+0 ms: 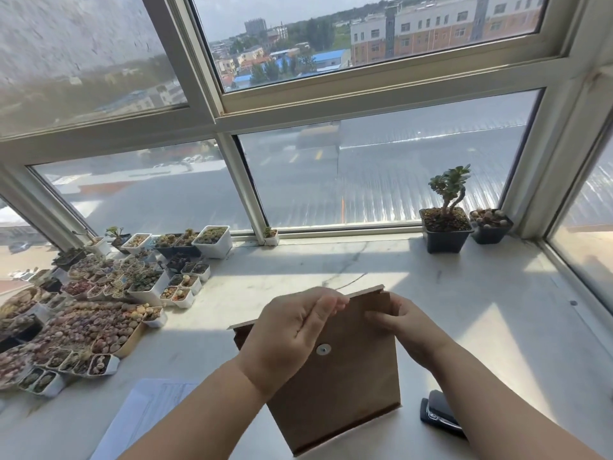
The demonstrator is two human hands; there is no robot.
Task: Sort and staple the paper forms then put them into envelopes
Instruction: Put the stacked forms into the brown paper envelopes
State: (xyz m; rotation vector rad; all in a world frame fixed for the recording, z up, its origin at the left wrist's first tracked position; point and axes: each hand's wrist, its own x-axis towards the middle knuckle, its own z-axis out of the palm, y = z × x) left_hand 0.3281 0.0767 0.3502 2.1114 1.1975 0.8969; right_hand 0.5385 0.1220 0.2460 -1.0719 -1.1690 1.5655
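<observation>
Envelope step, by the look of it. A brown envelope [335, 376] stands nearly upright on the sill [464, 293], bottom edge down near the person, mouth at the top.

Left hand [292, 330] is over the front of the envelope, fingers curled over the top edge and flap, thumb on the near face. It grips the top rim. Right hand [403, 323] is at the top right corner, fingers curled, pinching the rim or flap there. Can't tell if the mouth is open or being closed; the fingers cover it.

Round clasp button [323, 350] shows on the near face just under the left hand's thumb side.

Can't tell if anything is inside the envelope. Paper forms [146, 416] lie flat below and to the left of the left forearm, well apart from the envelope, so my guess is that at least some filling is left.

Next move, as I judge it: either spread the mouth and free one hand to fetch the forms, or fold the flap down to the button. Needs one hand steadying the envelope, since it would likely tip when let go.

Stapler [441, 415] is on the sill just beside the right forearm, on its outer side. An elbow could knock it.

Succulent pots [132, 280] are crowded to the left of the left hand, close to the forms. Two dark pots [446, 235] are far beyond the right hand by the window [365, 180]. Nothing sits between the hands and the forms.
</observation>
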